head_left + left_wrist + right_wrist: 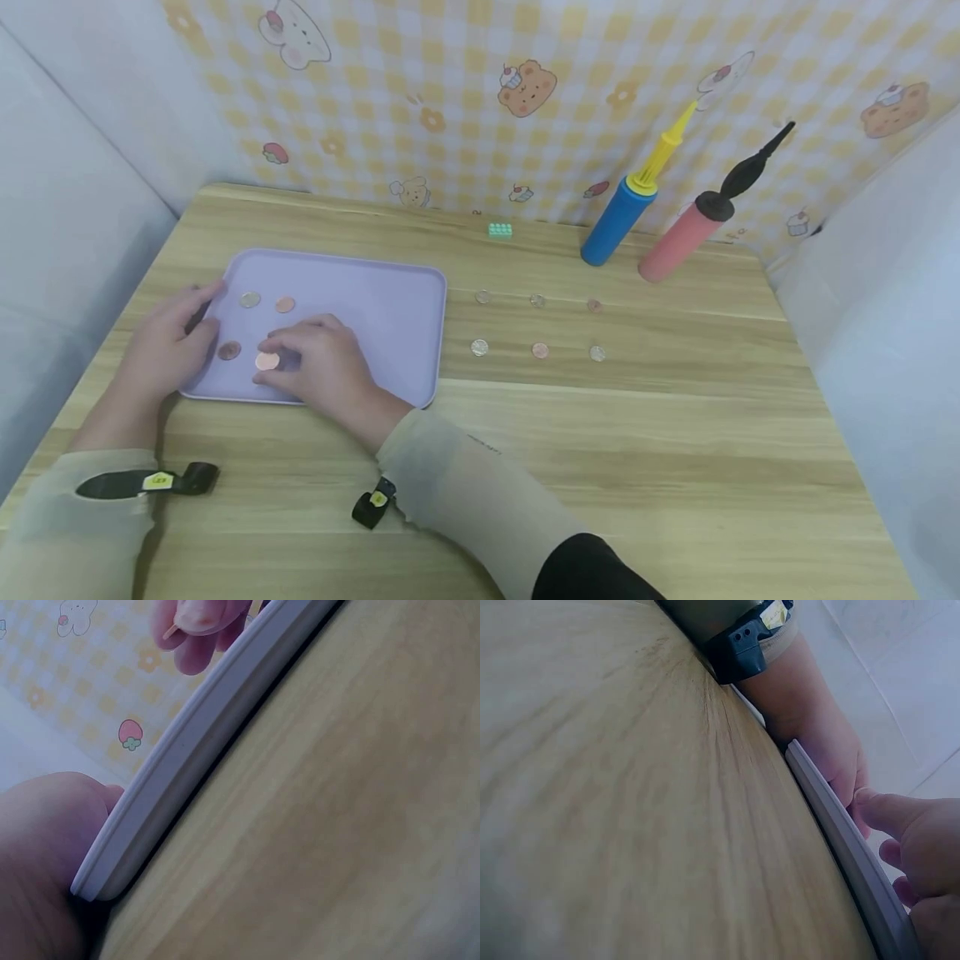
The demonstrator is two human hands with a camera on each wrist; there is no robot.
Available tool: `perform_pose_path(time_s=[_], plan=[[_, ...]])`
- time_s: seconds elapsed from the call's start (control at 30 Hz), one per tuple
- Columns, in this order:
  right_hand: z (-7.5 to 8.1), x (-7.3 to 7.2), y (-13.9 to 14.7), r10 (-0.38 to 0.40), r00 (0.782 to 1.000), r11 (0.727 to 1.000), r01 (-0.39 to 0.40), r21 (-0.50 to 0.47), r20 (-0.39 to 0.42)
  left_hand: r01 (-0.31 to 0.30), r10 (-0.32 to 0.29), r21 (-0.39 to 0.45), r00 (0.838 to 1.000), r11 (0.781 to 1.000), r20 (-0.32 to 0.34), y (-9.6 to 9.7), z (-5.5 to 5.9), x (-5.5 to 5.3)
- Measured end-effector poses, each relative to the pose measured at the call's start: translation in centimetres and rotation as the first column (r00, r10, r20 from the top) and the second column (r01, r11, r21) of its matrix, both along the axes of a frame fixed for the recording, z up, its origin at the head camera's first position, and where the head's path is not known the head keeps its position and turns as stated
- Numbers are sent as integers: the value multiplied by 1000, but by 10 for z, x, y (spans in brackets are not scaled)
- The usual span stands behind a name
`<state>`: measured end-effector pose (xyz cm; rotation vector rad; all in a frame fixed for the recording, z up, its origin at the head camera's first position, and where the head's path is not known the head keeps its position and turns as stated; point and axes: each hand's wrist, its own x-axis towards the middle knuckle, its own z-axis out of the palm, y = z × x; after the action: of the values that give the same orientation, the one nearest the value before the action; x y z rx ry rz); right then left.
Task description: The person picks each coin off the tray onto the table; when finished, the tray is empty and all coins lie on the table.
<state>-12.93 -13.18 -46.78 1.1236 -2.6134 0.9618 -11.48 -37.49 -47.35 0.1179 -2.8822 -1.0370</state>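
Observation:
A lilac tray (375, 292) lies on the left of the wooden table. My left hand (167, 343) rests against its left edge, index finger stretched along the rim and thumb over it. My right hand (324, 360) reaches over the tray and pinches a copper-coloured coin (267, 361) between thumb and fingers. The thin edge of this coin (171, 631) shows in the left wrist view. Close by in the tray lie a dark copper coin (229, 350), a silvery coin (250, 299) and another copper coin (285, 305).
Right of the tray several coins lie in two rows, among them a silvery coin (479, 347) and a copper coin (540, 351). Farther back are a mint toy brick (500, 230), a blue-and-yellow hand pump (619, 221) and a pink-and-black one (686, 242), near the patterned backdrop (450, 150).

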Motion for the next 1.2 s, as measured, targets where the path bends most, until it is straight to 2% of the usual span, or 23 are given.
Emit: perform_pose_path(time_s=[0.17, 0.4, 0.73, 0.9, 1.1, 1.2], plan=[[-2, -3, 11, 33, 999, 999, -33, 10, -6, -5, 5, -2, 1000, 1000, -1, 2, 0, 0], [-9, -10, 27, 28, 1000, 1000, -28, 1, 7, -5, 5, 7, 1000, 1000, -1, 2, -2, 0], [-6, -14, 56, 53, 999, 999, -53, -8, -12, -7, 7, -2, 1000, 1000, 19, 0, -2, 0], [-3, -22, 73, 41, 998, 999, -43, -29, -49, -11, 11, -4, 999, 1000, 35, 0, -1, -1], [-4, -27, 86, 51, 990, 994, -63, -90, -135, -3, 4, -8, 1000, 1000, 26, 0, -1, 0], [-5, -29, 93, 33, 988, 990, -52, -129, -148, -1, 1, -11, 1000, 1000, 25, 0, -1, 0]])
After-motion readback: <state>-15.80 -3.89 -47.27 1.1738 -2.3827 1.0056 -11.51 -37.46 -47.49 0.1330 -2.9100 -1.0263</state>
